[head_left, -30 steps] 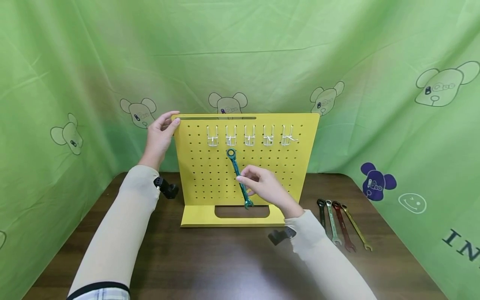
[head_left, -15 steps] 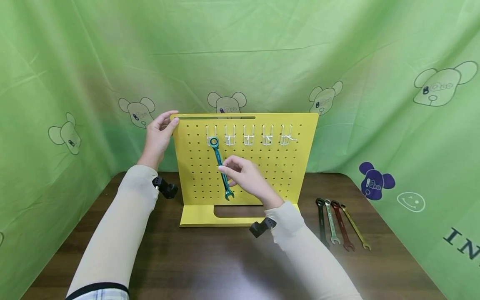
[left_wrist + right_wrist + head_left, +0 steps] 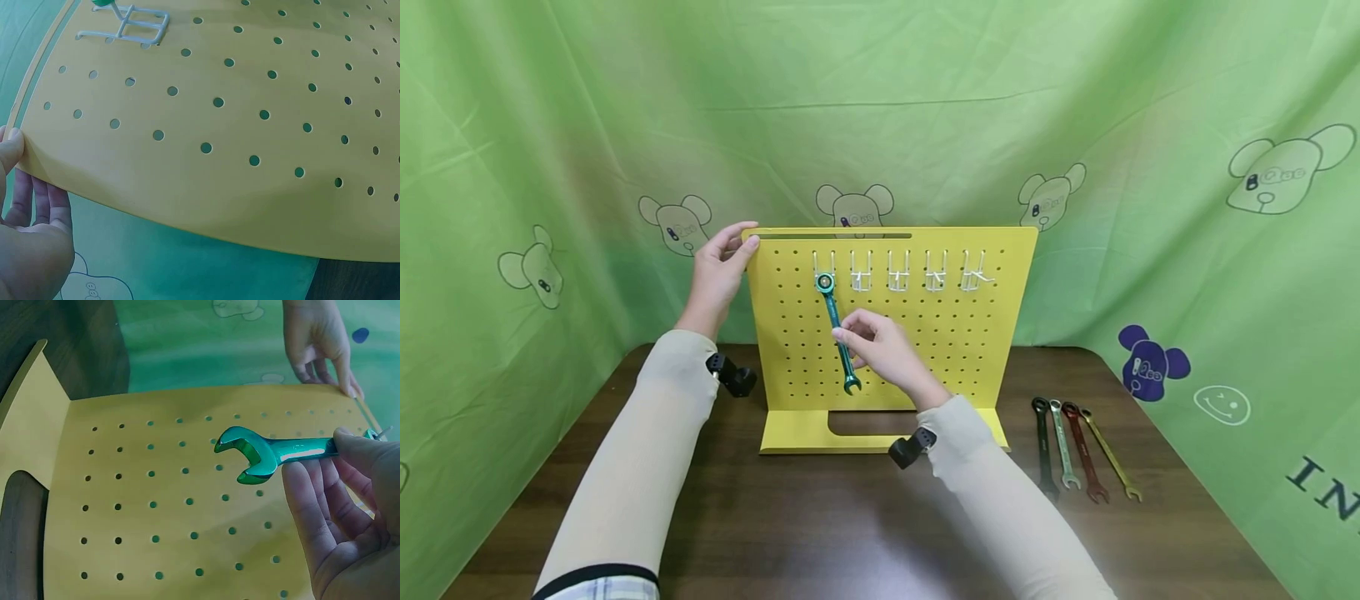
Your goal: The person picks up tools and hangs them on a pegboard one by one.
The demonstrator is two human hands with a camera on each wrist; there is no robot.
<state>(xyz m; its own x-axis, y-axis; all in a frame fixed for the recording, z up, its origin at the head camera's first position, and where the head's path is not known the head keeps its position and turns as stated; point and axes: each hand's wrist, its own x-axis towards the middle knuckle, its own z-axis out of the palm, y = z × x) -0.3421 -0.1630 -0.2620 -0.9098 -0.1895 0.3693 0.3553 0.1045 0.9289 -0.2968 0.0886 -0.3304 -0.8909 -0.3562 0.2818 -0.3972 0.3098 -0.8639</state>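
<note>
Fingers (image 3: 305,503) of our right hand (image 3: 883,346) pinched one green wrench (image 3: 833,312) by its shaft, its ring end around the leftmost hook (image 3: 124,24). To our right, four wrenches (image 3: 1084,450) lay on one table (image 3: 775,533). Our left hand (image 3: 718,271) gripped the top left corner of one yellow board (image 3: 940,310) bearing five hooks (image 3: 898,289). Behind hung green cloth (image 3: 925,83).

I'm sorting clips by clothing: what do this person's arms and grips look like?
The left grip and right grip are ungloved hands. The left sleeve and right sleeve are cream, each with a small black device at its wrist end. A black band edges the left sleeve, beside pale plaid fabric.
</note>
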